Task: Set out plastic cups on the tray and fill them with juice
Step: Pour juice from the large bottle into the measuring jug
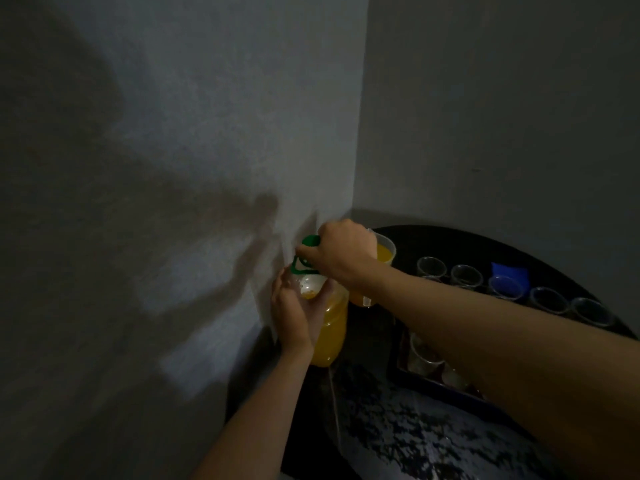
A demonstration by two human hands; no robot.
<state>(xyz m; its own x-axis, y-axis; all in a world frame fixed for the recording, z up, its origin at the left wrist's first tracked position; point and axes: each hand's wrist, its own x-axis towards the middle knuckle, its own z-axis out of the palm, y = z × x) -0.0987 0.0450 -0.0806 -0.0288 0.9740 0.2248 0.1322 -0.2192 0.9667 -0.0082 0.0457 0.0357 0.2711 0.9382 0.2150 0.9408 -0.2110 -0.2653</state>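
Nearest, below and to the right of the bottle point(332, 327): mottled worktop point(398, 427) carrying a dark tray point(446, 393). On the tray, clear cups point(424, 356), partly hidden under the right forearm; contents unclear.

Centre: bottle nearly full of orange juice, close against the wall point(173, 168). Left hand point(292, 317) wrapped round its shoulder just under the neck. Right hand point(341, 252) above, fingers clenched on the green cap point(310, 240). Cap on or off the neck: not to be told in this light.

Just behind the bottle, touching or almost touching the right hand: jug point(386, 254) with juice in it.

Farther right of the bottle: row of cups point(465, 275), seemingly empty, standing off the tray. Beyond them, a blue object point(509, 270), too dim to identify.

Probable step: opening the bottle, ahead of pouring.

Hazards, as judged:
- Juice forced out over the worktop, if squeezed too firmly as the cap frees.
- Jug knocked by the right hand while twisting.
- Clear cups toppled by a lowered forearm.
- Overfilling through poor light.
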